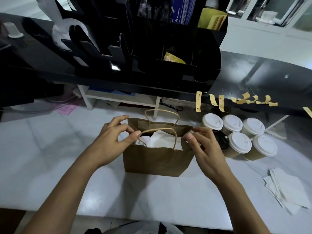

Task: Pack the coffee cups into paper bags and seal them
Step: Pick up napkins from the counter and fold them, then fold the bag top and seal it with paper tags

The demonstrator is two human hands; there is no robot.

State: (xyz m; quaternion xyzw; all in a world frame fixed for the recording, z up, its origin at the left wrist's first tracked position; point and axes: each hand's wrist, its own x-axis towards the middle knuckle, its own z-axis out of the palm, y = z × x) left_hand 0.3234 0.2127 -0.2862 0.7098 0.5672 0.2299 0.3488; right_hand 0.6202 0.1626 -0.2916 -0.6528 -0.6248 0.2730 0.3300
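A brown paper bag (pixel 155 162) with twine handles stands upright in the middle of the white counter (pixel 50 149). Its mouth is open, and a white napkin (pixel 162 139) lies over a lidded cup inside. My left hand (pixel 111 141) pinches the bag's top edge at its left end. At the right end, my right hand (pixel 206 147) pinches the same edge. Several lidded coffee cups (pixel 239 142) stand in a cluster just right of the bag. One dark-lidded cup is partly hidden behind my right hand.
Yellow sticker strips (pixel 217 102) hang from the edge of the black shelf (pixel 270 76) above the cups. A black organiser (pixel 152 53) holding sleeves and lids fills the back. A pile of white napkins (pixel 287 188) lies at the right near the counter's edge.
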